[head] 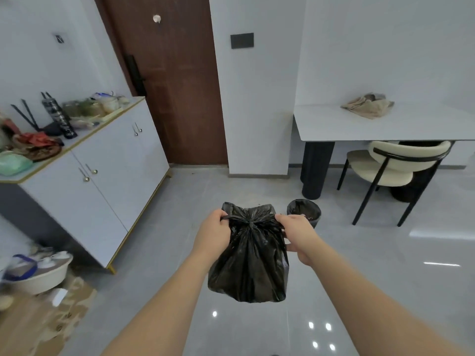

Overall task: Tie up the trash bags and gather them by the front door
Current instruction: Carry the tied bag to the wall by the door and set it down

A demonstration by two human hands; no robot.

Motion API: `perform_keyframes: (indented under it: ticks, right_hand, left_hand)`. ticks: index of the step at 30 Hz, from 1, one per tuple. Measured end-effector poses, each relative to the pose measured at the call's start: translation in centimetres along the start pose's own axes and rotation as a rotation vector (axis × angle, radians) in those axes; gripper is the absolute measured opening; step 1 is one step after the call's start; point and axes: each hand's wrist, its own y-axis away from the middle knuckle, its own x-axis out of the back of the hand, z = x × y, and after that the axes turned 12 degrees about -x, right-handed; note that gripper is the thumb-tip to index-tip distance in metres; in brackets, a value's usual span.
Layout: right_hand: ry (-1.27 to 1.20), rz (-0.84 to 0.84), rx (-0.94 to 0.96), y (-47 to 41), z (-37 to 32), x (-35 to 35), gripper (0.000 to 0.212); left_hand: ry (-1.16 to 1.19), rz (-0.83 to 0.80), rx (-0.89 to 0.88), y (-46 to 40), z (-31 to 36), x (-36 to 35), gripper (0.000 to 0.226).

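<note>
A black trash bag (248,263) hangs in the air in front of me, above the grey floor. Its top is drawn into a knot at the middle. My left hand (214,231) grips the left end of the bag's top, and my right hand (298,232) grips the right end; both pull outward from the knot. The brown front door (177,80) stands closed straight ahead, past the bag. A small black bin (304,210) lined with a black bag stands on the floor just behind my right hand.
A white cabinet (102,170) with a cluttered top runs along the left wall. A white table (385,124) with a beige cloth and a cream chair (393,165) stand at the right. A basin (38,273) and cardboard lie at the lower left.
</note>
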Motion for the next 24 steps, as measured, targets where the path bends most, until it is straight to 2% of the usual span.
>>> perform_keyframes:
  ticks: [3,11,16,24]
  right_hand:
    - [0.018,0.008,-0.012,-2.7,-2.3,-0.2,0.018]
    - [0.002,-0.040,0.043,-20.0,-18.3,-1.5,0.017]
    - [-0.019,-0.065,0.041,-28.5,-26.2,-3.5,0.016]
    - [-0.024,-0.019,0.003,-46.0,-37.0,-7.9,0.019]
  left_hand:
    - [-0.039,0.003,-0.013,-3.7,0.1,0.1,0.018]
    - [-0.064,0.018,-0.007,-27.5,-0.9,-0.6,0.020]
    - [-0.011,0.049,0.011,-38.7,-1.8,-0.2,0.019]
    - [0.140,0.067,0.056,-59.2,-7.6,-1.8,0.019]
